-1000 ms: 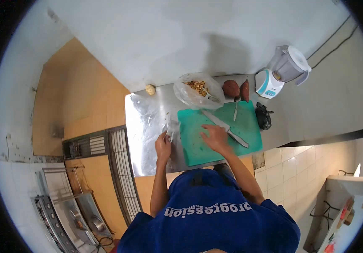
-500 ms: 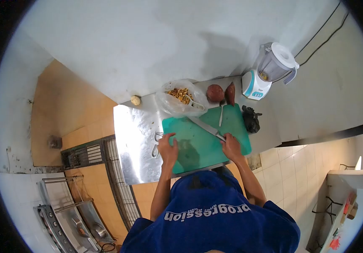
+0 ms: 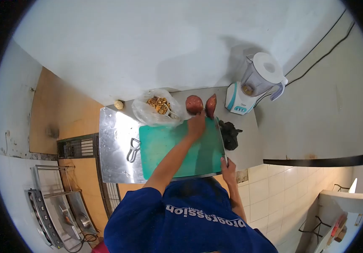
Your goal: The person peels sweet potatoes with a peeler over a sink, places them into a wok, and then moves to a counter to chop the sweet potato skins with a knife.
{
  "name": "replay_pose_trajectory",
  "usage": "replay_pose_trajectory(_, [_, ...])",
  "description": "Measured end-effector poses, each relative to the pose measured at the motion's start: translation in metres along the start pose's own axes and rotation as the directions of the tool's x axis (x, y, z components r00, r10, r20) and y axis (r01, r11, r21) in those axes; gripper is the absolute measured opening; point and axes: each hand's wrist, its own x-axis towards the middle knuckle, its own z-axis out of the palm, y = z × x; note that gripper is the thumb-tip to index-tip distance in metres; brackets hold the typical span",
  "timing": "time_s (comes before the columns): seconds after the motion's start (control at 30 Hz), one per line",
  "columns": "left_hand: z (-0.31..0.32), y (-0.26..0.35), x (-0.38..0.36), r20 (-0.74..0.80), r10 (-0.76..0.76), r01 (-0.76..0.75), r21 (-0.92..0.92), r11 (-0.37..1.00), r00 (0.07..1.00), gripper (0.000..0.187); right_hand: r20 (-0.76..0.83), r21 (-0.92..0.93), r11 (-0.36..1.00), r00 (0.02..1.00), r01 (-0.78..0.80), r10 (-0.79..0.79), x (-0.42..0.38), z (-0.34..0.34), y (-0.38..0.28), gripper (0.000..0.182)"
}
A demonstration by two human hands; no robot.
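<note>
My left hand (image 3: 196, 125) reaches over the top of the green cutting board (image 3: 164, 147), its fingers at the lower edge of a round reddish tuber (image 3: 194, 104). Whether the fingers hold anything there is blurred. A narrower reddish tuber (image 3: 211, 105) lies just to the right. At the board's right edge my right hand (image 3: 228, 164) is closed on the handle of a knife (image 3: 222, 141), whose blade points away from me. A white-handled peeler (image 3: 133, 150) rests on the metal surface left of the board.
A plastic bag of chopped pieces (image 3: 158, 106) sits behind the board, with a small pale round item (image 3: 118, 104) to its left. A black plastic bag (image 3: 229, 135) lies right of the board. The blender (image 3: 257, 82) stands at the back right.
My left hand has moved from the board's left side up to the round tuber. My right hand has carried the knife to the board's right edge, turning its blade upright in view. The camera view has shifted.
</note>
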Motion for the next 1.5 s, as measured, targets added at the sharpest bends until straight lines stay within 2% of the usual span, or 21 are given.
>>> replay_pose_trajectory(0.03, [0.003, 0.002, 0.01, 0.049, -0.063, 0.061, 0.029, 0.998, 0.997, 0.036, 0.01, -0.001, 1.0, 1.0, 0.001, -0.001, 0.001, -0.002, 0.004, 0.029])
replay_pose_trajectory(0.1, [0.004, 0.004, 0.022, -0.038, -0.014, 0.014, 0.008, 1.0, 0.999, 0.034, 0.209, 0.246, 0.912, 0.936, -0.33, 0.282, -0.002, -0.009, -0.005, 0.026])
replay_pose_trajectory(0.17, [0.002, 0.003, 0.033, -0.127, 0.032, -0.032, 0.001, 0.999, 0.991, 0.033, 0.207, 0.173, 0.947, 0.95, -0.272, 0.235, 0.007, -0.009, 0.009, 0.025])
replay_pose_trajectory(0.27, [0.002, -0.002, 0.039, -0.208, -0.086, 0.072, -0.074, 0.995, 0.974, 0.027, 0.214, 0.074, 0.983, 0.966, -0.165, 0.146, 0.018, -0.012, 0.022, 0.029])
replay_pose_trajectory(0.33, [0.002, -0.012, 0.037, -0.395, 0.04, -0.217, -0.416, 0.883, 0.918, 0.025, 0.237, 0.051, 0.992, 0.967, -0.111, 0.096, 0.027, -0.009, 0.015, 0.034])
replay_pose_trajectory(0.37, [0.007, -0.014, 0.029, -0.374, -0.049, -0.189, -0.573, 0.797, 0.926, 0.023, 0.218, 0.096, 0.992, 0.974, -0.087, 0.065, 0.03, -0.008, 0.01, 0.034])
replay_pose_trajectory(0.4, [-0.006, -0.012, 0.015, -0.381, -0.07, -0.173, -0.567, 0.806, 0.922, 0.023, 0.195, 0.141, 0.988, 0.98, -0.059, 0.031, 0.033, -0.008, 0.006, 0.034])
replay_pose_trajectory(0.47, [-0.031, -0.006, -0.024, -0.177, -0.404, 0.019, -0.9, 0.436, 0.897, 0.021, 0.236, 0.056, 0.997, 0.971, -0.056, 0.042, 0.038, -0.01, -0.002, 0.033])
replay_pose_trajectory(0.53, [-0.038, -0.031, -0.075, -0.08, -0.468, 0.153, -0.885, 0.439, 0.88, 0.02, 0.279, -0.108, 0.992, 0.956, -0.067, 0.094, 0.038, -0.011, -0.007, 0.031])
replay_pose_trajectory(0.67, [-0.073, -0.075, -0.193, -0.322, -0.589, 0.346, -0.569, 0.746, 0.741, 0.031, 0.284, -0.365, 0.929, 0.944, -0.055, 0.168, 0.03, -0.008, 0.003, 0.032])
replay_pose_trajectory(0.73, [-0.072, -0.113, -0.255, -0.378, -0.608, 0.517, -0.322, 0.793, 0.698, 0.044, 0.19, -0.404, 0.887, 0.969, 0.224, -0.158, 0.019, -0.003, 0.029, 0.033])
replay_pose_trajectory(0.77, [-0.081, -0.119, -0.276, -0.279, -0.711, 0.65, -0.288, 0.704, 0.646, 0.049, 0.192, -0.406, 0.885, 0.968, 0.227, -0.16, 0.013, -0.003, 0.03, 0.033])
replay_pose_trajectory(0.87, [-0.08, -0.15, -0.314, -0.081, -0.814, 0.722, -0.417, 0.552, 0.575, 0.053, 0.111, -0.444, 0.853, 0.962, 0.273, -0.25, 0.0, 0.007, 0.031, 0.035])
replay_pose_trajectory(0.93, [-0.074, -0.163, -0.322, -0.05, -0.8, 0.699, -0.456, 0.551, 0.598, 0.058, 0.078, -0.439, 0.867, 0.972, 0.235, -0.224, 0.0, 0.013, 0.033, 0.034])
replay_pose_trajectory(1.0, [-0.084, -0.157, -0.31, 0.108, -0.841, 0.607, -0.741, 0.287, 0.53, 0.062, 0.056, -0.49, 0.837, 0.967, 0.244, -0.25, 0.002, 0.017, 0.037, 0.034])
replay_pose_trajectory(1.03, [-0.09, -0.159, -0.305, 0.173, -0.841, 0.669, -0.695, 0.264, 0.512, 0.064, 0.062, -0.513, 0.822, 0.966, 0.247, -0.252, 0.004, 0.018, 0.042, 0.034])
replay_pose_trajectory(1.3, [-0.099, -0.184, -0.298, 0.377, -0.695, 0.749, -0.558, 0.356, 0.612, 0.07, 0.088, -0.536, 0.791, 0.951, 0.295, -0.295, 0.003, 0.002, 0.017, 0.031])
replay_pose_trajectory(1.37, [-0.09, -0.196, -0.304, 0.307, -0.587, 0.651, -0.509, 0.563, 0.749, 0.064, 0.086, -0.596, 0.732, 0.932, 0.331, -0.352, -0.001, 0.009, 0.002, 0.032])
replay_pose_trajectory(1.4, [-0.097, -0.19, -0.302, 0.307, -0.585, 0.65, -0.504, 0.569, 0.75, 0.064, 0.066, -0.506, 0.833, 0.973, 0.224, -0.222, -0.008, 0.018, -0.01, 0.032])
replay_pose_trajectory(1.47, [-0.105, -0.157, -0.286, 0.036, -0.492, 0.443, -0.497, 0.747, 0.87, 0.056, 0.052, -0.403, 0.909, 0.994, 0.106, -0.093, -0.014, 0.039, -0.034, 0.032])
replay_pose_trajectory(1.5, [-0.116, -0.14, -0.271, 0.136, -0.466, 0.443, -0.618, 0.65, 0.874, 0.056, 0.122, -0.406, 0.909, 0.991, 0.094, -0.048, -0.013, 0.054, -0.047, 0.033])
